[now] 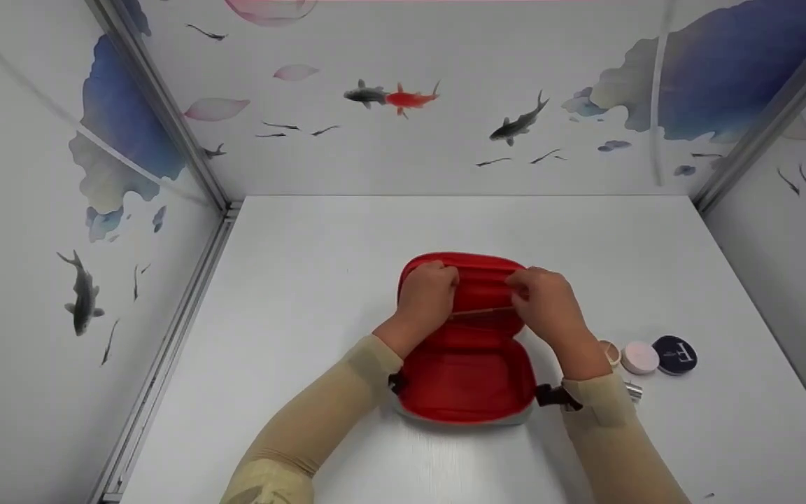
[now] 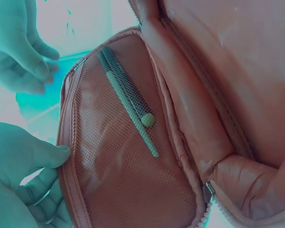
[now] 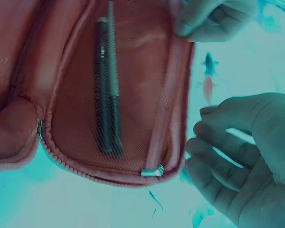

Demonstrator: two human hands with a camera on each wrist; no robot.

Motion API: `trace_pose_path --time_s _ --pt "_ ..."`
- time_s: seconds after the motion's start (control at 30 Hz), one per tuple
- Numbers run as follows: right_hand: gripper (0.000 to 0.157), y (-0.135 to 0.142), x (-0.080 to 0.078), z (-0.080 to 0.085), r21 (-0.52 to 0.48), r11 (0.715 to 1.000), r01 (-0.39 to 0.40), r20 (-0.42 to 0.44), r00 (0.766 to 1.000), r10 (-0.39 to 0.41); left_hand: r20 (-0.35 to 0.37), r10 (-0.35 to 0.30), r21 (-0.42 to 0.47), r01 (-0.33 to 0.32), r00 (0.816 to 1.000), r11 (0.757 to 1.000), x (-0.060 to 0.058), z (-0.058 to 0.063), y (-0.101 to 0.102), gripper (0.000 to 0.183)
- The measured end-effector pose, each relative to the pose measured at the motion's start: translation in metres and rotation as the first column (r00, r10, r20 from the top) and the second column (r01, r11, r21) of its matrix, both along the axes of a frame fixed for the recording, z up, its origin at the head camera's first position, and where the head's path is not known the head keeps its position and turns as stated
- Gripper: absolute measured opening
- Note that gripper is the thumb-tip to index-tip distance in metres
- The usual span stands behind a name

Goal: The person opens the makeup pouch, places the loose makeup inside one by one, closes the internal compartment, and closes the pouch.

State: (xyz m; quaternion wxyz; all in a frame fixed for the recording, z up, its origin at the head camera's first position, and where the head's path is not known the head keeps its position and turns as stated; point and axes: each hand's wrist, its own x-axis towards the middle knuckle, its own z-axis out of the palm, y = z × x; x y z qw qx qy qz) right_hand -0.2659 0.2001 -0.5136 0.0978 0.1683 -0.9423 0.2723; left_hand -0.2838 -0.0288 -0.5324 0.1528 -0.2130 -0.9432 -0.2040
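A red zippered case (image 1: 469, 385) stands open, its lid (image 1: 480, 262) folded back. Inside the lid, a zipped mesh pocket (image 2: 128, 190) holds two slim pencil-like sticks (image 2: 128, 104), one dark and one partly light. My left hand (image 1: 431, 294) pinches the lid's far rim, thumb on the inner side and fingers behind. Beside the lid's right end is my right hand (image 3: 242, 152), its fingers loosely bent with nothing between them. Close to these fingertips, the pocket's metal zipper pull (image 3: 154, 171) lies at the end of its track.
Right of the case, a pale pink round container (image 1: 640, 358) sits beside a dark round compact (image 1: 676, 355). A tan-topped round item (image 1: 610, 352) and a silver item (image 1: 633, 391) are partly behind my right forearm. Patterned panels surround the white table (image 1: 305, 280).
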Motion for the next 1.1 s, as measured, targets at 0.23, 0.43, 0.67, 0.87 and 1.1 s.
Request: trace_pose_path --time_s 0.23,0.43,0.67,0.87,1.1 --pt "0.017 0.018 0.007 0.0 -0.054 0.993 0.101 0.014 0.995 -0.1 0.071 0.089 -0.093 -0.082 0.994 0.992 -0.015 -0.004 0.002 0.009" --pt "0.019 0.036 0.017 -0.001 -0.083 0.978 0.193 0.094 0.978 -0.185 0.183 0.135 -0.157 -0.107 0.974 0.982 -0.029 -0.005 0.005 0.015" --pt "0.023 0.053 0.028 -0.006 -0.097 0.958 0.269 0.225 0.944 -0.242 0.262 0.19 -0.155 -0.153 0.946 0.976 -0.046 -0.006 0.005 0.018" --pt "0.026 0.064 0.035 -0.013 -0.097 0.945 0.311 0.297 0.916 -0.271 0.302 0.201 -0.164 -0.157 0.932 0.974 -0.063 -0.01 0.002 0.019" --pt "0.024 0.07 0.039 -0.023 -0.092 0.947 0.309 0.253 0.927 -0.278 0.311 0.18 -0.163 -0.134 0.933 0.977 -0.079 -0.016 -0.003 0.02"
